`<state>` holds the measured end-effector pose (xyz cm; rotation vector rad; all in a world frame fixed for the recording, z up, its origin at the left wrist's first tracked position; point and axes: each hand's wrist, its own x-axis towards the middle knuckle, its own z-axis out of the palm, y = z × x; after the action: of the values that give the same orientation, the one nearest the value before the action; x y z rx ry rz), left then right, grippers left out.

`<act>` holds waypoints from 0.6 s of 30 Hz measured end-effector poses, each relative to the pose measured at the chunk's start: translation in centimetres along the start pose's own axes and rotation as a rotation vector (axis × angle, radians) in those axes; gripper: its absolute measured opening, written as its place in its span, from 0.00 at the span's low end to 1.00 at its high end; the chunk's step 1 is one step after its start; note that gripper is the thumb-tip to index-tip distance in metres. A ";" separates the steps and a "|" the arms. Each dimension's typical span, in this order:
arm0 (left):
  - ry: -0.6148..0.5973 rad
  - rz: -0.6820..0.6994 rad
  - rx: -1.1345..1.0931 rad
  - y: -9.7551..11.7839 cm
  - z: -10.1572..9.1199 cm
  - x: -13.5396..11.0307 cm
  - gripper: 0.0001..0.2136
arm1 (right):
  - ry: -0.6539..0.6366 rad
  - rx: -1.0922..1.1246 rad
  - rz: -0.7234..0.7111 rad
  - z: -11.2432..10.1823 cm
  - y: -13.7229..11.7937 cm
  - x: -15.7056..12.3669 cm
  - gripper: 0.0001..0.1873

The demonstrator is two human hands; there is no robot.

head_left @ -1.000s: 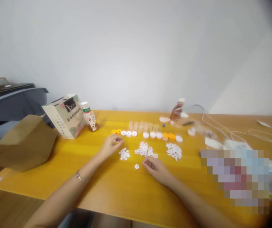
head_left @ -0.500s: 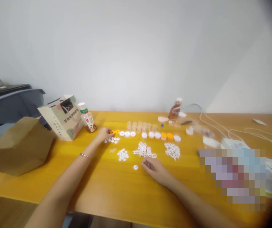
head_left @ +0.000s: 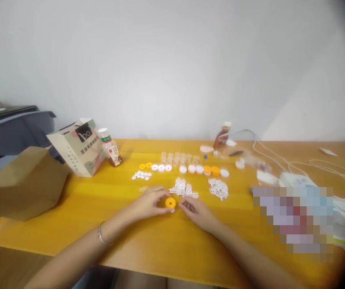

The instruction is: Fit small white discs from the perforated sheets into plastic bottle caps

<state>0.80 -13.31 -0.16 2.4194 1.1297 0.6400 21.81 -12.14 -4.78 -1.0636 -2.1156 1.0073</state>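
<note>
Orange cap (head_left: 170, 202), a round plastic ring with a pale centre, sits just below the middle of the frame, pinched at its left rim by the fingertips of the left hand (head_left: 149, 202). A small white disc (head_left: 172, 210) peeks out beneath it on the table (head_left: 160, 245). The right hand (head_left: 197, 212) lies just right of the cap with its fingers curled narrow and low. Whether it touches the cap or grips anything cannot be told. A thin metal bracelet (head_left: 100, 235) circles the left wrist.

Below the hands the glossy yellow wood runs bare to the table's near edge, which slants across the lower left of the frame. Left of the hands is more open board, up to a crumpled brown paper bag (head_left: 25, 180) overhanging the left edge.

Above the hands room is tighter. Two heaps of white lacy rings (head_left: 183, 188) (head_left: 219, 188) lie close, the nearer one just beside the fingers. Scattered white discs (head_left: 142, 175) lie at the left. Behind them a straight row of caps (head_left: 187, 169), orange and white, stands before clear vials (head_left: 178, 158).

Toward the upper left stand a printed paper bag (head_left: 79, 146) and a drink bottle (head_left: 110, 146), the two touching. An amber bottle (head_left: 222, 138) stands at the far edge by the wall, and white cables (head_left: 281, 160) trail to the right.
</note>
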 end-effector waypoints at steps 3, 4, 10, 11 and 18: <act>-0.032 0.020 0.033 -0.1 1.1 0.0 0.13 | 0.000 0.011 0.007 0.0 0.0 0.0 0.12; -0.039 0.023 0.043 -0.3 1.4 0.0 0.12 | 0.002 0.015 0.009 0.0 0.1 0.0 0.12; -0.031 0.024 0.028 -0.6 2.0 0.1 0.15 | 0.000 0.014 0.003 0.0 0.0 0.0 0.10; -0.033 0.025 0.006 -0.7 1.6 0.0 0.16 | 0.000 0.008 0.004 0.0 -0.1 0.0 0.11; 0.121 -0.199 0.059 -5.0 -4.1 -1.4 0.11 | 0.016 -0.004 0.015 0.0 -0.3 -0.1 0.10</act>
<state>-5.35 -10.79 0.23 2.3022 1.4362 0.7048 21.79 -12.34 -4.54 -1.0873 -2.1002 0.9990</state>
